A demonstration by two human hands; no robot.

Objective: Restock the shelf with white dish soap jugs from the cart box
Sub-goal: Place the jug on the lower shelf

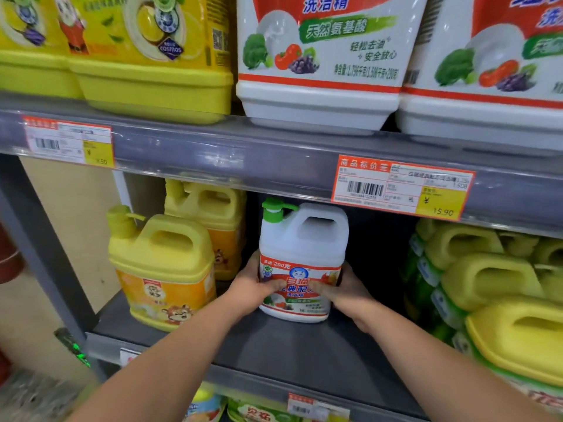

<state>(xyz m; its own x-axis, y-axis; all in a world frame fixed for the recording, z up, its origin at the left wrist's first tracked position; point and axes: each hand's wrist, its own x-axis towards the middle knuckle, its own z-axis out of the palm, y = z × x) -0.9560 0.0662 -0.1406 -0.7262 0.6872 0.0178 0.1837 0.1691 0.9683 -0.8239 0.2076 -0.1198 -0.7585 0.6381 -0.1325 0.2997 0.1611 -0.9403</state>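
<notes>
Risks: the white dish soap jug (300, 263) is sitting alone in an open gap on the middle shelf (274, 345), nothing bracing it left or right. If the hands are pushing it back off-centre, it could be twisting or tipping. Its green pump nozzle (275, 208) is riding just under the lip of the upper shelf (243, 153); lifting while sliding could be knocking it there. Drift left and it is bumping the yellow jug (161, 269); drift right, the stacked green-yellow jugs (487, 278).

Position: the jug is standing upright mid-depth on the shelf, label facing near, base apparently down. The left hand (253, 287) is wrapping its left lower side, the right hand (344, 289) its right lower side, fingers curled closed onto the label. The jug is sitting between both palms, just far of the wrists. Cart box not in view.
</notes>
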